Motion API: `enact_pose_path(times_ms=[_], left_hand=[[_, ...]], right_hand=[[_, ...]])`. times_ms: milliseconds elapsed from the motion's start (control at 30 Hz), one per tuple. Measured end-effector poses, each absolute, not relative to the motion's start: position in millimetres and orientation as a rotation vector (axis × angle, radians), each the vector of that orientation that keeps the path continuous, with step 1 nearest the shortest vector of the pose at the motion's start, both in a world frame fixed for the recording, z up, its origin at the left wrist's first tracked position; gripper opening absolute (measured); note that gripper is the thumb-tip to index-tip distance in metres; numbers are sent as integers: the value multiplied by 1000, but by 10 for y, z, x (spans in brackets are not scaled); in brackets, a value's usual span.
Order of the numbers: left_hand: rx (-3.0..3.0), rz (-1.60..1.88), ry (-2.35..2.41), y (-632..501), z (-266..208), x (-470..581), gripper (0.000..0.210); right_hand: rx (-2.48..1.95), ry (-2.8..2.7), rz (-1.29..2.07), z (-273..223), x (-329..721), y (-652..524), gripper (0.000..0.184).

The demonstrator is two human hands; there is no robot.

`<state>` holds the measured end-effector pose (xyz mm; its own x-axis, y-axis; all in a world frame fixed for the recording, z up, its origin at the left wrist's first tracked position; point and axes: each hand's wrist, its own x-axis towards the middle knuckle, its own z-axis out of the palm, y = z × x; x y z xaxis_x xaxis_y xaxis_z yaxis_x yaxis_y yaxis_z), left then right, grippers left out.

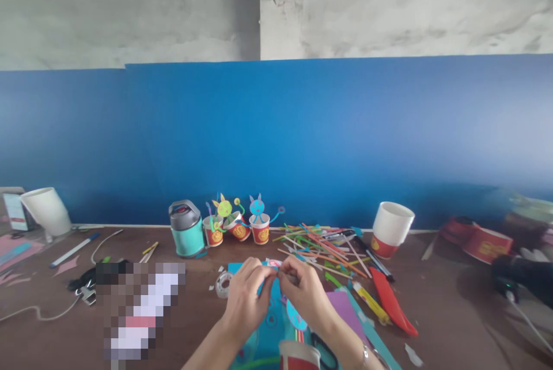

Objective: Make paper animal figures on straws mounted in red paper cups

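Observation:
My left hand and my right hand meet fingertip to fingertip over the blue paper. Both are pinched closed; what sits between the fingertips is too small to make out, with a bit of pink showing just behind them. Beneath my right hand is a blue paper disc with pink drawing on it. A red and white paper cup stands close to me, below the disc, partly cut off by the frame. Left of my left hand lies a roll of clear tape.
Three small cups with paper animal figures, one blue-faced, stand by the blue partition, beside a teal lidded container. To the right are scattered coloured sticks, a yellow tube, a red pouch and stacked paper cups.

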<state>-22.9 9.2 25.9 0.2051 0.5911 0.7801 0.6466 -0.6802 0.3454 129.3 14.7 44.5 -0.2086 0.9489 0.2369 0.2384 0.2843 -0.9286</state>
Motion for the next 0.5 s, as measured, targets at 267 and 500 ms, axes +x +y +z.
enact_pose_path(times_ms=[267,500], left_hand=[[-2408,-2307,-1715,82,350,-209,21],[-2129,-3324,-2041,244,360,-262,40]], right_hand=[[-1157,-1654,945,445,1308,188,17],[-1726,-2042,132,334,1668,403,20]])
